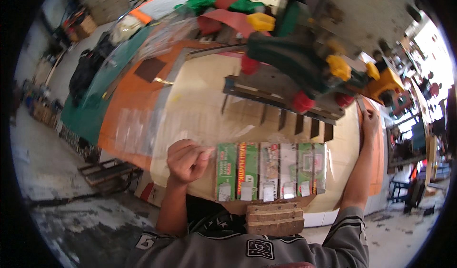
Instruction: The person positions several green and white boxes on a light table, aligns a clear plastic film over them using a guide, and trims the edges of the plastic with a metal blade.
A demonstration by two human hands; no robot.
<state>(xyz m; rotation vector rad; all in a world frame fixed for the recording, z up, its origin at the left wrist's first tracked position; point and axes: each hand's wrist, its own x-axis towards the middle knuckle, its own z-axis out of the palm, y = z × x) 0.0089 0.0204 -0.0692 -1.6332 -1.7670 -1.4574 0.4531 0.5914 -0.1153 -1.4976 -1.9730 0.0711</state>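
I see a row of flat rectangular packets [271, 170], printed in green, red and white, lying side by side inside a clear plastic sleeve [190, 130] on the pale wooden bench [200, 97], close to its near edge. The sleeve's open, empty end trails off to the left over the bench and an orange sheet [131, 94]; the packets fill only its right part, six of them as far as I can count.

My left hand [186, 161] sits at the left end of the row, fist curled, its fingers [183, 150] pinched together on the plastic film just beside the first green packet. My right hand [370, 123] is stretched out well to the right, resting at the far edge of the bench near a green and yellow machine [304, 61] with red knobs; I cannot tell whether its fingers grip anything.

Below the packets a stack of worn wooden blocks [275, 219] stands against the bench's front.
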